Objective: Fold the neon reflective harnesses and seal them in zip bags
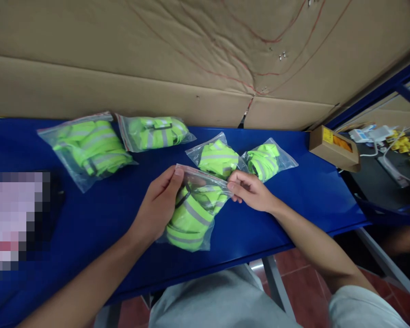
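A clear zip bag (pixel 193 221) with a folded neon-yellow strap inside, striped in grey, is held over the front of the blue table. At the bag's upper left corner, my left hand (pixel 162 198) pinches the edge between thumb and fingers. My right hand (pixel 249 189) is closed on the upper right corner, so the zip edge is stretched between both hands. Just behind it lie two more bagged neon straps, one at the middle (pixel 218 157) and one to its right (pixel 265 160). My right hand partly covers the middle one.
Two larger bagged neon straps, one on the left (pixel 94 143) and one beside it (pixel 157 133), lie along the back of the blue table (pixel 123 255). A cardboard box (pixel 333 148) stands at the right end. Cardboard sheeting (pixel 140 91) rises behind. A blurred-out object (pixel 13 218) is at left.
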`<state>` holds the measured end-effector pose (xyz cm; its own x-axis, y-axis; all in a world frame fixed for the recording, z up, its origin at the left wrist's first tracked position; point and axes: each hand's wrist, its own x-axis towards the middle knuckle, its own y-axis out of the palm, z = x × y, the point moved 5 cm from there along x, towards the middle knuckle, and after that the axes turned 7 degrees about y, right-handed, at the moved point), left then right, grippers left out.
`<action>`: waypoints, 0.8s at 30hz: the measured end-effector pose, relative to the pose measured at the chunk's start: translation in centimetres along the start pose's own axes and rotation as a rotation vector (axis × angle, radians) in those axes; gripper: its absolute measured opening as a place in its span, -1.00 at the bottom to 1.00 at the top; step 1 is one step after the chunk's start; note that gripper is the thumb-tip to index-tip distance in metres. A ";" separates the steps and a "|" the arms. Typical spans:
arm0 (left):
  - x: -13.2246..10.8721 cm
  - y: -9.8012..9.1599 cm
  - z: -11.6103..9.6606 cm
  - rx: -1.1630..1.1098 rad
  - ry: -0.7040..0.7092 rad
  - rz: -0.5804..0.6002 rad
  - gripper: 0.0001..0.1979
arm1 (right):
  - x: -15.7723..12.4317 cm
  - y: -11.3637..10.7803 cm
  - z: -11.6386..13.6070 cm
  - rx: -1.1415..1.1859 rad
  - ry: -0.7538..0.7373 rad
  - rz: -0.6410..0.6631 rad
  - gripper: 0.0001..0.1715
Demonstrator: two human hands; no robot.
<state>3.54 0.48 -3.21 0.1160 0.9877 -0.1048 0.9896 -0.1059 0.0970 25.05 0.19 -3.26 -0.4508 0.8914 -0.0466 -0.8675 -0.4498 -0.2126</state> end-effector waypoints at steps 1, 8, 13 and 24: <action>0.0 -0.1 0.0 0.024 0.015 0.007 -0.66 | 0.0 0.1 0.0 -0.015 -0.015 -0.005 -0.73; 0.0 -0.3 -0.3 0.120 0.070 0.007 -0.62 | -0.3 0.2 0.7 -0.149 -0.139 -0.064 -0.80; -0.3 0.0 -0.4 0.215 0.113 0.046 -0.60 | -0.3 0.5 1.1 -0.162 -0.135 -0.037 -0.79; -1.0 0.8 -1.2 0.408 0.161 0.101 -0.62 | -0.3 1.1 1.0 -0.073 -0.079 -0.012 -0.79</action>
<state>4.10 -0.42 -1.88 0.2313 0.9719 0.0437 0.9300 -0.2077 -0.3031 24.05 -0.65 -2.52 -0.4587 0.8880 0.0332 -0.8563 -0.4318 -0.2833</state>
